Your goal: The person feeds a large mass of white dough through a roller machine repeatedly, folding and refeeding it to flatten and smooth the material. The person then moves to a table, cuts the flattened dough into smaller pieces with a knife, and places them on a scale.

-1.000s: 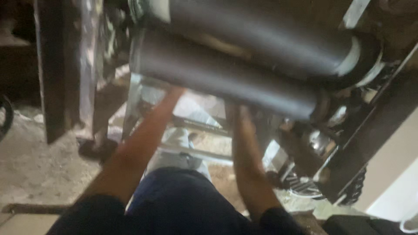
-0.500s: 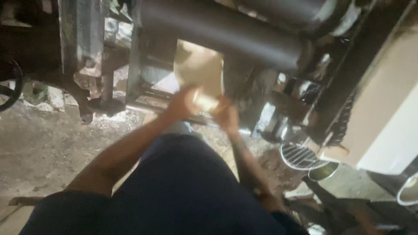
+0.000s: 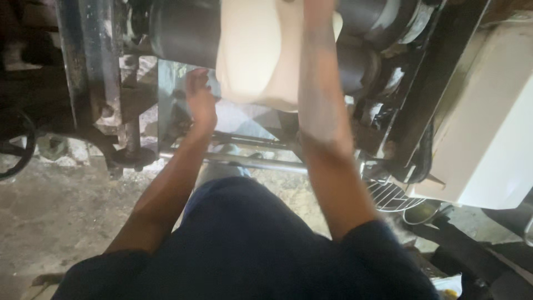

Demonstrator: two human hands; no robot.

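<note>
A pale dough sheet is hanging down over the dark roller. The left hand is reaching up beside the dough's lower left edge, fingers loosely curled. The right hand is lying on the dough up top; its fingers are cut off, so I cannot tell.

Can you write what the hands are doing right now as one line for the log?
left hand: open beside dough sheet | right hand: on dough, grip unclear | dough: draped over dark roller
</note>
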